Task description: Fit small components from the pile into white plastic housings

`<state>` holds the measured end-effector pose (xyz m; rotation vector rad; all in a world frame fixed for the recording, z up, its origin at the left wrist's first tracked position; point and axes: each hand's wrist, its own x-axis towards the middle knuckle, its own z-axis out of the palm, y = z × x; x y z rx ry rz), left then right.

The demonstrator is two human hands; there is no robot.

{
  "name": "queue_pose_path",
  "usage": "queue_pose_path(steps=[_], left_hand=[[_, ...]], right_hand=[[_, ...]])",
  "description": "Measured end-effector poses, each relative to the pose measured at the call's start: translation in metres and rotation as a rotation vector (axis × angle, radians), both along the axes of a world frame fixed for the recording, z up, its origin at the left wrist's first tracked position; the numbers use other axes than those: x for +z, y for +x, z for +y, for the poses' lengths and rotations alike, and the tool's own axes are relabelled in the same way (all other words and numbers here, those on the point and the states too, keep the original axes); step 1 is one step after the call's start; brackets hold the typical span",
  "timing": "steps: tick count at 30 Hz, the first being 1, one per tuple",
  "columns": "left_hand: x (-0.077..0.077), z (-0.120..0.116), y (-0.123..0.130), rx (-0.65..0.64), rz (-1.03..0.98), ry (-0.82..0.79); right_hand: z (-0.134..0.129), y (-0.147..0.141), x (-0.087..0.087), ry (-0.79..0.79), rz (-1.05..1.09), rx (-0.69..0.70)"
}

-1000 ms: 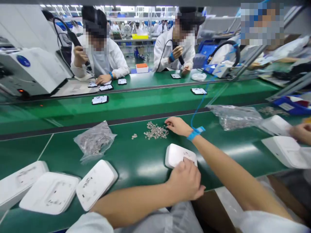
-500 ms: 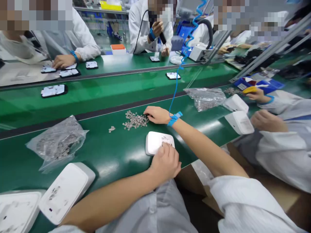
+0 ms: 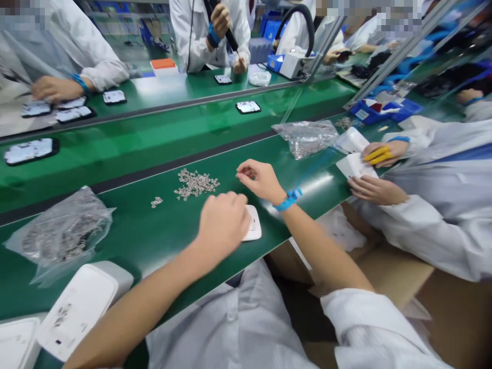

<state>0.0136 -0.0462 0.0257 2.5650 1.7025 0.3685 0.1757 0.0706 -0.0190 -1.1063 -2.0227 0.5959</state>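
A white plastic housing [image 3: 253,225] lies on the green bench in front of me, its left part hidden behind my left hand [image 3: 223,221]. That hand is slightly blurred and seen from its back, with the fingertips out of sight, so its grip is unclear. Above and to the right of the housing is my right hand [image 3: 261,179], raised off the bench. Its thumb and fingers are curled together in a pinch, and what they hold is too small to make out. A pile of small metal parts [image 3: 196,183] lies left of it, with a few loose ones [image 3: 156,202] further left.
A clear bag of metal parts [image 3: 65,225] lies left, near another white housing [image 3: 82,307]. A second bag [image 3: 307,137] lies right, near a co-worker's hands [image 3: 378,189]. A green conveyor [image 3: 165,136] runs behind the bench. A blue wrist strap [image 3: 288,199] circles my right wrist.
My right hand has left the metal pile and lifted to the right, fingers pinched. My left hand has shifted from the housing's near right side to its left. The view has turned rightward.
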Motion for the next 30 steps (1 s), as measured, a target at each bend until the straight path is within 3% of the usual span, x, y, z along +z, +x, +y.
queue_pose_path(steps=[2, 5, 9, 13, 26, 30], left_hand=[[0.007, 0.014, -0.011, 0.098, 0.008, -0.095], [0.006, 0.024, -0.019, 0.122, 0.024, -0.215], [0.002, 0.029, -0.019, 0.091, 0.041, -0.307], [-0.001, 0.034, -0.019, 0.042, 0.004, -0.343], [-0.009, 0.037, -0.016, 0.078, 0.08, -0.325], [-0.01, 0.037, -0.014, 0.114, 0.097, -0.323]], right_hand=[[-0.037, 0.014, 0.001, -0.057, 0.145, -0.062], [-0.082, 0.022, -0.004, -0.056, 0.134, -0.138], [-0.106, 0.017, -0.015, -0.006, 0.062, -0.146], [-0.102, 0.01, -0.017, -0.022, -0.004, -0.08], [-0.069, 0.0, 0.003, -0.278, -0.236, -0.003], [-0.059, 0.004, 0.0, -0.316, -0.231, 0.047]])
